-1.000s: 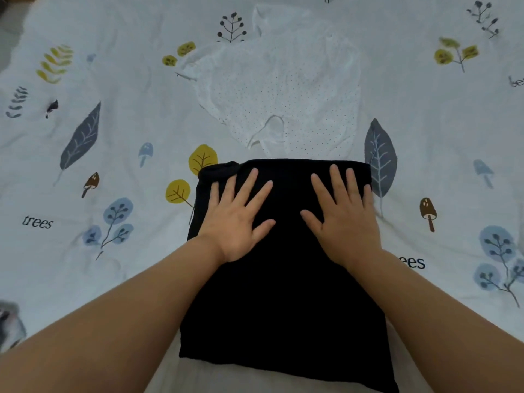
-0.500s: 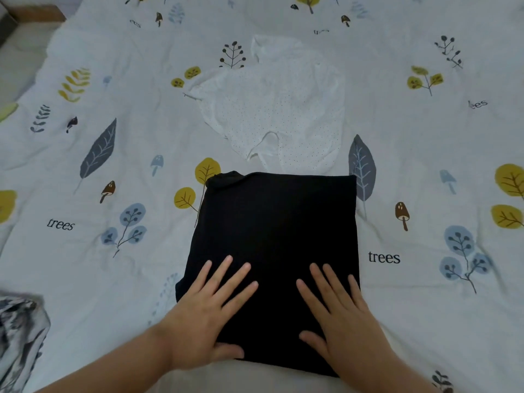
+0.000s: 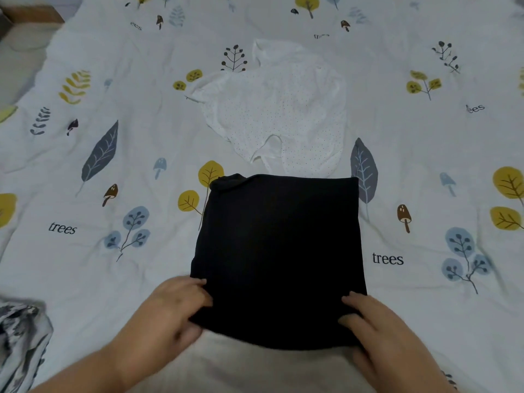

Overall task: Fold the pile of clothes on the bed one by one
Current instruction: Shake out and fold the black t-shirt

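Grip, both hands: left hand (image 3: pixel 173 310) pinches the near left corner of the black garment (image 3: pixel 279 251), fingers curled at its edge; right hand (image 3: pixel 377 321) holds the near right corner, fingers curled over the cloth. Black garment: folded to a rough square, flat on the bed (image 3: pixel 85 265), near edge at the bed's front. White dotted garment (image 3: pixel 272 109): spread unfolded, just beyond the black one. Grey patterned cloth (image 3: pixel 19 341): crumpled, far left, well apart.
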### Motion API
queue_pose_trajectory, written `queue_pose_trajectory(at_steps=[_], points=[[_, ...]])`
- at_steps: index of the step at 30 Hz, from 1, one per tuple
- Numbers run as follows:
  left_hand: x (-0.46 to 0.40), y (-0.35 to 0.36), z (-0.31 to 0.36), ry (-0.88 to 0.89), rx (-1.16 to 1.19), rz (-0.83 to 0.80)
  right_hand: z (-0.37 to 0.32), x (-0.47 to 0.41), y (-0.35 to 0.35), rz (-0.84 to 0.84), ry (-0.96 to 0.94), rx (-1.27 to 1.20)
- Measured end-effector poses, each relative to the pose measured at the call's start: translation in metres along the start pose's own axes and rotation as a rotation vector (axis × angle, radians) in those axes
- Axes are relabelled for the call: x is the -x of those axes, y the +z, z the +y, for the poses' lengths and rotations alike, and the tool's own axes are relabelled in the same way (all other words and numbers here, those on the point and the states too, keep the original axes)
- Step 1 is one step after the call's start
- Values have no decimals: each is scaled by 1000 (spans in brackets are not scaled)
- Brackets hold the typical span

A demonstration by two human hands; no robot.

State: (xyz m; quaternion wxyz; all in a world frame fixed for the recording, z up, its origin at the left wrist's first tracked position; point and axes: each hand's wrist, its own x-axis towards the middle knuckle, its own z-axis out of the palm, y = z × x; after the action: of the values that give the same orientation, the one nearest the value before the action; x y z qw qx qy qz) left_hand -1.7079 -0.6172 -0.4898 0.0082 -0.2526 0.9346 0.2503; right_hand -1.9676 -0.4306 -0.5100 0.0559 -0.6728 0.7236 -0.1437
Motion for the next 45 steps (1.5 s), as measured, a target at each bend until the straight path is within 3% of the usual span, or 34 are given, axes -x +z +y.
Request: queue_pose_trajectory(at_steps=[2,4,10,14,19,21,23,25,28,31,35,37,39,41,45], points=[[-15,-20,0,-247,366,47,5,-14,-20,-20,234,-307],[-37,-35,-8,-347,592,95,15,-32,-34,8,457,-548],[-119,-58,-27,-410,714,218,53,-115,-34,277,628,-573],[-164,-44,-42,-491,506,248,72,-153,-17,265,703,-464],[-181,-27,-43,-540,-194,290,76,-175,-1,280,876,-268],[-179,-18,-30,-415,-290,403,61,-174,2,367,819,-142],[-175,-5,-15,-169,-293,438,38,-167,11,360,620,-16],[-167,11,-9,-33,-363,223,21,-155,27,156,447,129],[-159,28,-34,-175,-412,-31,25,-142,48,-214,447,222],[-161,32,-55,-218,-420,-23,41,-142,54,-202,526,177],[-164,25,-50,-242,-314,81,39,-148,44,-123,533,54],[-161,19,-41,-382,-188,249,39,-144,33,128,635,-66],[-158,9,-36,-628,11,339,39,-139,18,315,867,-258],[-160,0,-36,-819,219,280,40,-133,12,253,1092,-445],[-163,-13,-46,-880,633,225,46,-135,6,51,1246,-680]])
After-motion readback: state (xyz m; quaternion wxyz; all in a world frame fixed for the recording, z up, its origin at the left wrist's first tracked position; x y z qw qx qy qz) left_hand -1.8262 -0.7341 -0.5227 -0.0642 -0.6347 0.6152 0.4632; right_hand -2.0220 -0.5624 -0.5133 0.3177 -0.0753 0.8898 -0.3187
